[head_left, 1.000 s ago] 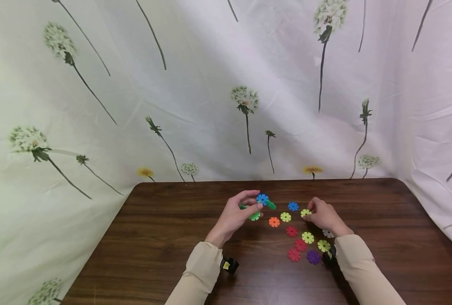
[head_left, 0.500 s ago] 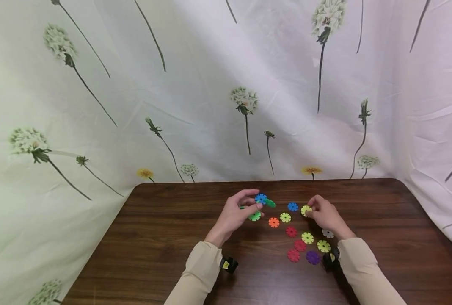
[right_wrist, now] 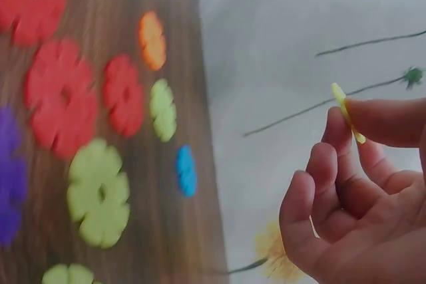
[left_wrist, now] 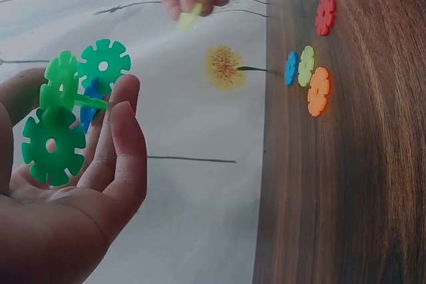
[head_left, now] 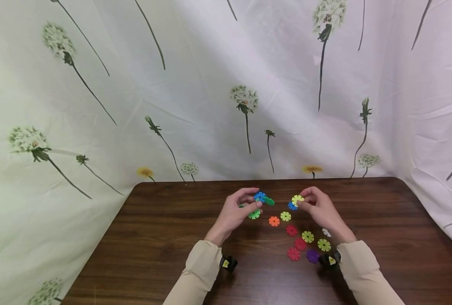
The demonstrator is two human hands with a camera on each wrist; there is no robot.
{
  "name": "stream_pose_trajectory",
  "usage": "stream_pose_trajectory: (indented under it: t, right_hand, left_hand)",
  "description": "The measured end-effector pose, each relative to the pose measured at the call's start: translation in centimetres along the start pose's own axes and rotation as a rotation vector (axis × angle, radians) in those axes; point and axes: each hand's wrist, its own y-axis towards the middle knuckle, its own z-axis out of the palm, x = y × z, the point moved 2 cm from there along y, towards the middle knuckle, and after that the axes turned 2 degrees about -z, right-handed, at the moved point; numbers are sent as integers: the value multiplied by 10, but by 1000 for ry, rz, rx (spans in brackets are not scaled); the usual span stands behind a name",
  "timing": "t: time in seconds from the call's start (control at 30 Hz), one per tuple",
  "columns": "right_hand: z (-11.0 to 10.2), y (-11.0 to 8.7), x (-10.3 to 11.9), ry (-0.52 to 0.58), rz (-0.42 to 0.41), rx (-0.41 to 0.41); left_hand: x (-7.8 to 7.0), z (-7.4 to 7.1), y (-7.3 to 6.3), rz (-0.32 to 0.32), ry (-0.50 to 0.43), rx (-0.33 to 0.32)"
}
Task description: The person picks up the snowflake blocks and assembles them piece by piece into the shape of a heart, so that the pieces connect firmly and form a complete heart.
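Observation:
My left hand (head_left: 236, 212) holds a cluster of joined, notched plastic discs above the table. The cluster has green discs (left_wrist: 53, 145) and a blue disc (head_left: 260, 197), slotted into each other at angles; the fingers partly hide it. Off to the right, my right hand (head_left: 319, 207) pinches a single yellow notched disc (head_left: 297, 200) between thumb and index finger, raised off the table. In the right wrist view that yellow disc (right_wrist: 347, 112) shows edge-on. The two hands are a short gap apart. In the head view the yellow disc overlaps a blue disc (head_left: 292, 206) lying on the table.
Several loose discs lie on the brown wooden table (head_left: 165, 237): an orange disc (head_left: 274, 221), red discs (head_left: 293, 254), yellow-green discs (head_left: 323, 245), a purple disc (head_left: 312, 256) and a white disc (head_left: 326, 232). A white cloth (head_left: 195, 106) with dandelion prints hangs behind the table.
My right hand has lifted the yellow disc off the table and moved it up and left, toward the cluster. The left hand stays nearly in place with its cluster.

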Motion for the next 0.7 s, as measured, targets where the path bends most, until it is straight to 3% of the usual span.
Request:
stream_pose_trajectory:
  t: [0.33, 0.7]
  right_hand:
    - [11, -13, 32, 114, -74, 47]
    - [22, -18, 46, 167, -54, 66]
  left_hand:
    - [-1, -1, 0, 4, 31, -37]
    - [0, -1, -1, 17, 26, -30]
